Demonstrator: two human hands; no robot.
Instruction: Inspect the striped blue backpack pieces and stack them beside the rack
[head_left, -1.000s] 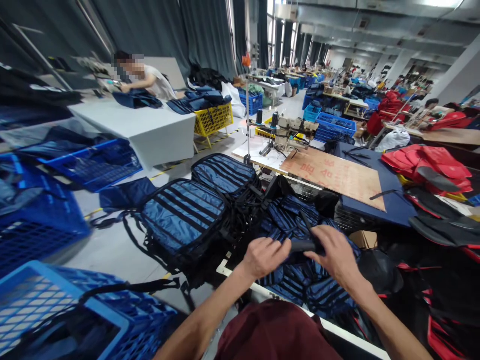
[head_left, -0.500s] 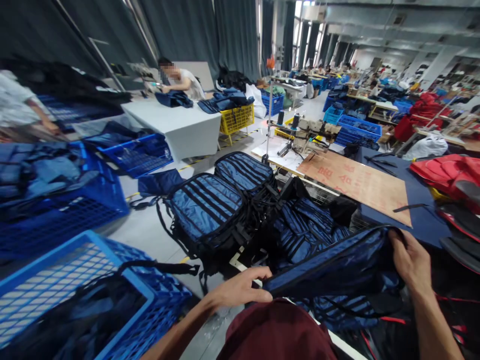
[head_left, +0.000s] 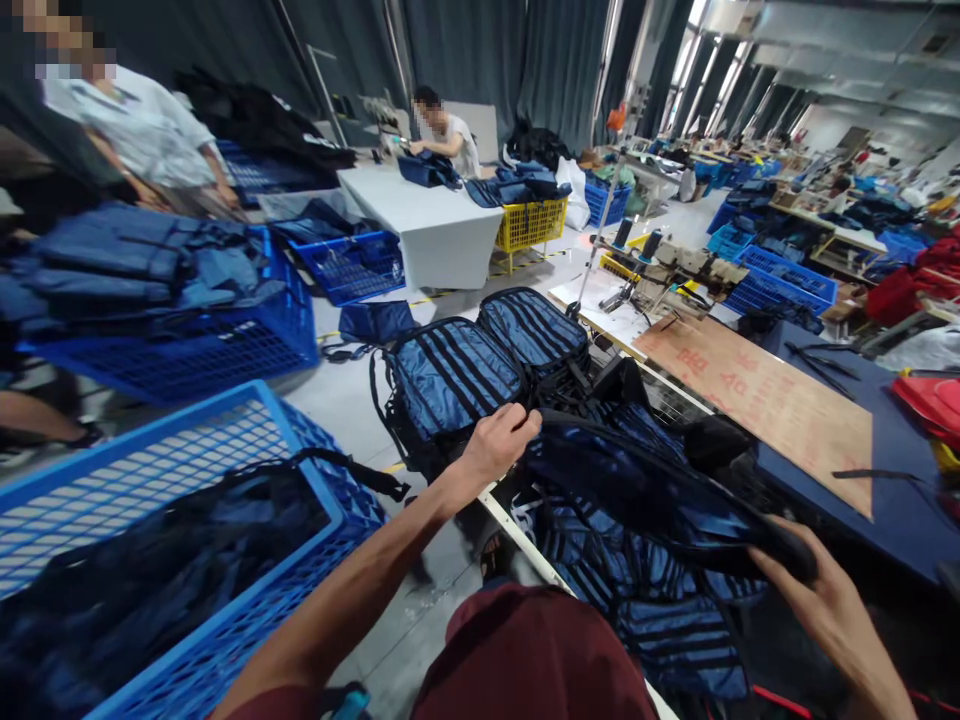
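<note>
My left hand (head_left: 496,442) pinches the far left end of a dark blue bag panel (head_left: 637,485) with black edging. At its other end my right hand (head_left: 821,595) grips the rounded black edge, thumb on top. The panel hangs stretched between both hands, sloping down to the right. Beneath it lie several blue bag pieces with black straps (head_left: 675,630), partly hidden by it. Just beyond my left hand, a blue backpack with black stripes (head_left: 457,370) lies beside another striped backpack (head_left: 532,325).
A blue plastic crate (head_left: 330,500) holding dark fabric stands at my left. Behind it is another blue crate (head_left: 292,330) heaped with bags. A sewing machine (head_left: 675,265) and a wooden board (head_left: 765,400) are ahead right. Two people work beyond, one at a white table (head_left: 442,235).
My view has swung left. My left hand has moved forward and up with its end of the panel; the right end now hangs lower. A standing person shows more fully at left.
</note>
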